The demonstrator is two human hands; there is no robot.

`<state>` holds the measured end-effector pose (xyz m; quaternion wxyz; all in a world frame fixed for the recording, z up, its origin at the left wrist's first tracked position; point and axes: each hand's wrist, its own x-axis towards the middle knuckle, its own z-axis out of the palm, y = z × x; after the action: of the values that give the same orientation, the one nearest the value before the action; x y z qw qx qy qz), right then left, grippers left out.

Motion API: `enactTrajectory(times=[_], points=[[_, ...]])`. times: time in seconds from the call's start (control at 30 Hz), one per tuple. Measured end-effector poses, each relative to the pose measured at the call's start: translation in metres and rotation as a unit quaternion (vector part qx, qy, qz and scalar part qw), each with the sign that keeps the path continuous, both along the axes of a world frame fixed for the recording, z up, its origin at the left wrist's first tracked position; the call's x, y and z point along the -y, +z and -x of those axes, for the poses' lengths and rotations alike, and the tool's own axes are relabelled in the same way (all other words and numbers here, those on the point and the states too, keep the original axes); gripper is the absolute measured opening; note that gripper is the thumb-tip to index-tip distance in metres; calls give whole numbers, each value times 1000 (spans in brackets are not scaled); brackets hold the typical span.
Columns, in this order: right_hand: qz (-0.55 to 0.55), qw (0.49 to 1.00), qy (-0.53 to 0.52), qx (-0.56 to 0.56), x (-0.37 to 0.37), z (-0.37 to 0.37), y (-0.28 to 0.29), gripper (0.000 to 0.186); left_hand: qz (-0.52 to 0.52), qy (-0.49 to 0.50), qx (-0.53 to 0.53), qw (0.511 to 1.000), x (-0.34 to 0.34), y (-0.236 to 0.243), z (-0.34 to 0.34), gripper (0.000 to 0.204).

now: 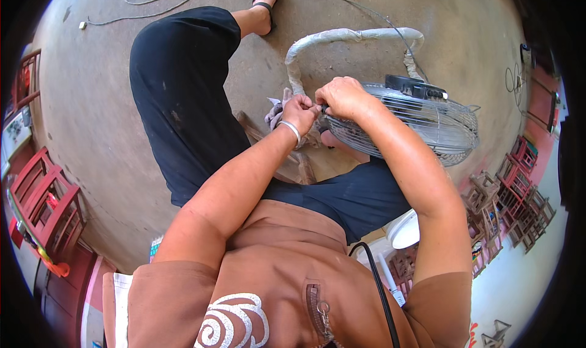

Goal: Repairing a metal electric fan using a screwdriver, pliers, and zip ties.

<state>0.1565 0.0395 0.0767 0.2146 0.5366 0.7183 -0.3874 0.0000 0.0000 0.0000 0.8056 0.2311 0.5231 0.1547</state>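
A metal fan (427, 119) with a round wire cage and a black motor housing (415, 87) lies in front of me, right of centre. At the cage's left edge my two hands meet, fingertips almost touching. My right hand (343, 98) is closed, its fingers around a small dark knob-like part (324, 109) at the fan's side. The left hand (300, 114) is closed in a pinch beside it; whatever sits between its fingertips is too small to make out. Behind the left hand hangs a crumpled greyish cloth (276, 113). A plastic-wrapped tubular stand (342, 35) arches beyond the fan.
A cord (366, 9) runs over the stand, and another cable with a white end (83, 25) lies on the concrete floor (91, 104). Wooden chairs (49, 201) stand at left; stacked stools (519, 195) fill the right. A white round object (403, 229) is by my right elbow.
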Motion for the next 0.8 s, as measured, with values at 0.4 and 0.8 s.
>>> enactTrajectory(times=[0.4,0.8], points=[[61,997,-26,40,-10,9,9,25,29,63,28,997,-3,3,-4,28],[35,996,-55,-65,-9,4,3,39,103,75,-10,992,-6,10,-2,31]])
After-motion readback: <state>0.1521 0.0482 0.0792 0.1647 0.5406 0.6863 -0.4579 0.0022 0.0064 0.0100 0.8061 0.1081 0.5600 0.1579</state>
